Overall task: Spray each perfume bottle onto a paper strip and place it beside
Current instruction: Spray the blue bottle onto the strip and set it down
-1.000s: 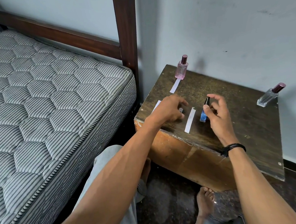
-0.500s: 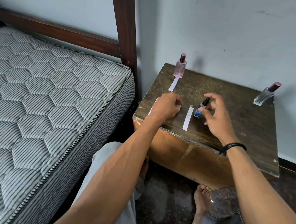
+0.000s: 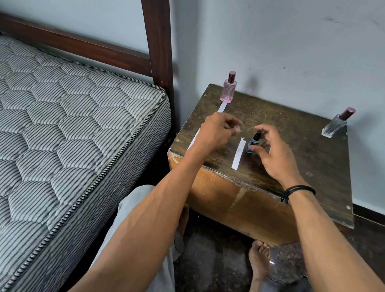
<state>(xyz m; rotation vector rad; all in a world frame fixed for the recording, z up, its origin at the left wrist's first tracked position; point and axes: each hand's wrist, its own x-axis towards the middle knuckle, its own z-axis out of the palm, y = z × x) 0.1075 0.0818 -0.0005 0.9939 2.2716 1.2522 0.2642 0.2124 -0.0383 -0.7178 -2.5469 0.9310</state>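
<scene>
Blue perfume bottle (image 3: 251, 142) stands near the front edge of a worn wooden table (image 3: 305, 158), just right of a white paper strip (image 3: 239, 154). A person's right hand (image 3: 275, 154) cups it, thumb at its base and forefinger arched over the black cap; whether the fingers actually grip cannot be told. The left hand (image 3: 216, 131) hovers by the table's left edge, fingers curled, with something pale at the fingertips that cannot be made out. A pink bottle (image 3: 228, 88) stands at the far left corner beside a second strip (image 3: 222, 106), and a clear bottle (image 3: 335, 125) at the far right corner.
</scene>
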